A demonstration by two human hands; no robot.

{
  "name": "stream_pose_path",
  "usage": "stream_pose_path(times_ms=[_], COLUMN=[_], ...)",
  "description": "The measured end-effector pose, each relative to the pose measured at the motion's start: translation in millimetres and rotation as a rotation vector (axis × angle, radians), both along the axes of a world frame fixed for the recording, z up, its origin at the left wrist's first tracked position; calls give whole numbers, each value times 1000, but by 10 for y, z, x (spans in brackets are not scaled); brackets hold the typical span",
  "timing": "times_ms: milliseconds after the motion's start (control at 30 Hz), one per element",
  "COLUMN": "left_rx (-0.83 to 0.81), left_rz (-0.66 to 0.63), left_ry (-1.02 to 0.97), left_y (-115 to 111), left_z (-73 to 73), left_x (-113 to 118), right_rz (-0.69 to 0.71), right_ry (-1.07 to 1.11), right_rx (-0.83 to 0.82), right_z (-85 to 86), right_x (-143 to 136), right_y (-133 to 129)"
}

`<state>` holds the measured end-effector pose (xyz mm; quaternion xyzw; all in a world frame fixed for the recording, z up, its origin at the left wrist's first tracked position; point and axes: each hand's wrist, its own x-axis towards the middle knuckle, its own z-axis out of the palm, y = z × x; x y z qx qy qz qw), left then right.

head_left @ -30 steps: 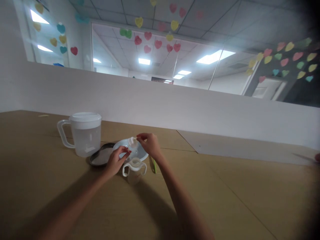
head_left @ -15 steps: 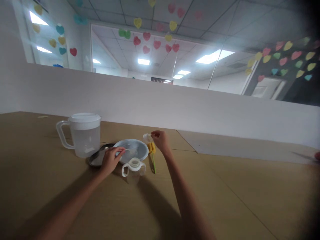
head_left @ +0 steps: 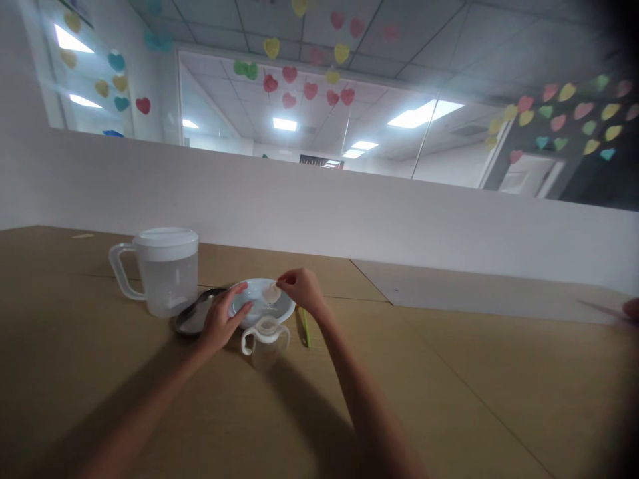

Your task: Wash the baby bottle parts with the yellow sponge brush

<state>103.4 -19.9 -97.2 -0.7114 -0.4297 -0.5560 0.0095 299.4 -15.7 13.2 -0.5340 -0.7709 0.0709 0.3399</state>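
My right hand (head_left: 300, 291) pinches a small whitish translucent piece, cup-shaped like a bottle nipple or cap (head_left: 271, 293), over the white bowl (head_left: 288, 313). Thumb and fingers parted, my left hand (head_left: 223, 319) hovers at the bowl's left side with nothing visible between them. Something thin and pale seems to lie in the bowl, too blurred to name. In front of the bowl stands a clear baby bottle (head_left: 265, 347) with two white handles and an uncovered neck. A brush with a green handle (head_left: 305, 327) lies to the right, its yellow head mostly hidden behind my right hand.
A lidded translucent pitcher (head_left: 170, 276) with a handle stands at the left. Between it and the bowl is a dark-rimmed metal plate (head_left: 186, 324), partly under my left hand. Behind the table (head_left: 449, 386) rises a white wall (head_left: 259, 199). Part of another person's hand (head_left: 631, 309) shows at the right edge.
My right hand has moved left over the bowl with the whitish piece. My left hand has opened from its pinch, and the thin pale item it held is out of its fingers.
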Motion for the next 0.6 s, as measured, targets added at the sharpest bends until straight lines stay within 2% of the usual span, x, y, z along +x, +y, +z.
stream_pose_path(times_ms=[100, 200, 367, 600], left_rx=[67, 208, 418, 581], left_rz=[-28, 9, 93, 62], left_ry=[26, 55, 64, 155], left_y=[-82, -128, -194, -263], left_z=[35, 47, 115, 142], left_x=[80, 130, 157, 192], right_rz=[140, 185, 180, 100], right_ry=[-48, -111, -246, -391], right_rx=[-6, 33, 82, 98], right_z=[-6, -5, 17, 14], right_x=[-184, -305, -348, -417], right_y=[-160, -294, -399, -475])
